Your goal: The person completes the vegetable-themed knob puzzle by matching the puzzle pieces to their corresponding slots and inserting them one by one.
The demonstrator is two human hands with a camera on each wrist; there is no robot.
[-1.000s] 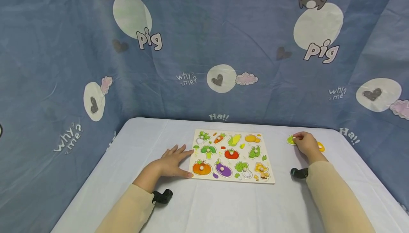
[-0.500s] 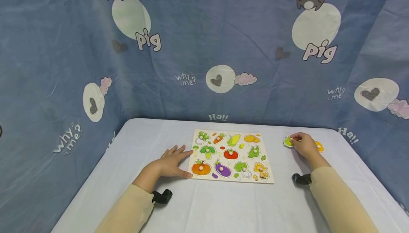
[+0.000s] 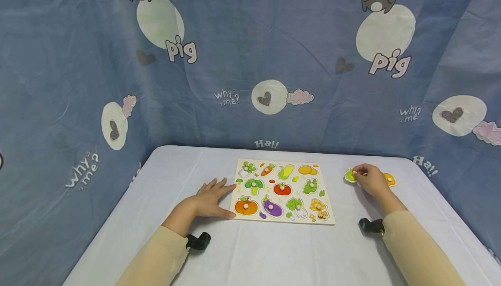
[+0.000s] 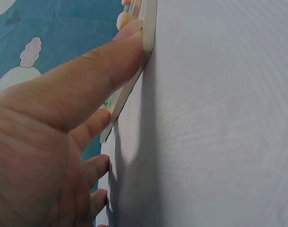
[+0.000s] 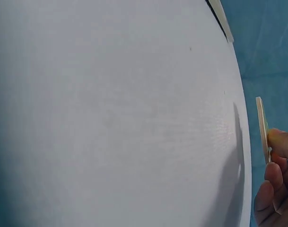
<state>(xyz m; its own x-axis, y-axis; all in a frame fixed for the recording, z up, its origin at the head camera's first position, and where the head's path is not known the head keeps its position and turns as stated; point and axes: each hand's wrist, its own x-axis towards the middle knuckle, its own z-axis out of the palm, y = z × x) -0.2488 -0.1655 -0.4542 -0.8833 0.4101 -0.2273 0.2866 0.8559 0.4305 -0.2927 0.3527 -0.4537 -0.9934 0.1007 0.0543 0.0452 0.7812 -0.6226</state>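
My left hand [image 3: 209,199] lies spread at the left side of a wooden vegetable puzzle board [image 3: 318,217], its thumb [image 4: 120,56] touching the board's edge. To the right of the board my right hand [image 3: 371,179] pinches a green-and-yellow puzzle piece [image 3: 349,175] between thumb and fingers. In the right wrist view this thin wooden piece [image 5: 262,125] is tilted up on edge, above the table. Several knobbed pieces sit in the board, among them a tomato [image 3: 282,189] and an eggplant [image 3: 272,207]. No knobs show on the corn [image 3: 286,172] and potato [image 3: 307,170] pictures.
An orange-yellow puzzle piece [image 3: 389,179] lies on the table just right of my right hand, partly hidden by it. A white cloth [image 3: 282,255] covers the table. Behind it hangs a blue printed curtain [image 3: 219,51].
My right hand has moved a little left with the green-and-yellow piece, uncovering more of the orange-yellow one. The left hand and the board stay in place.
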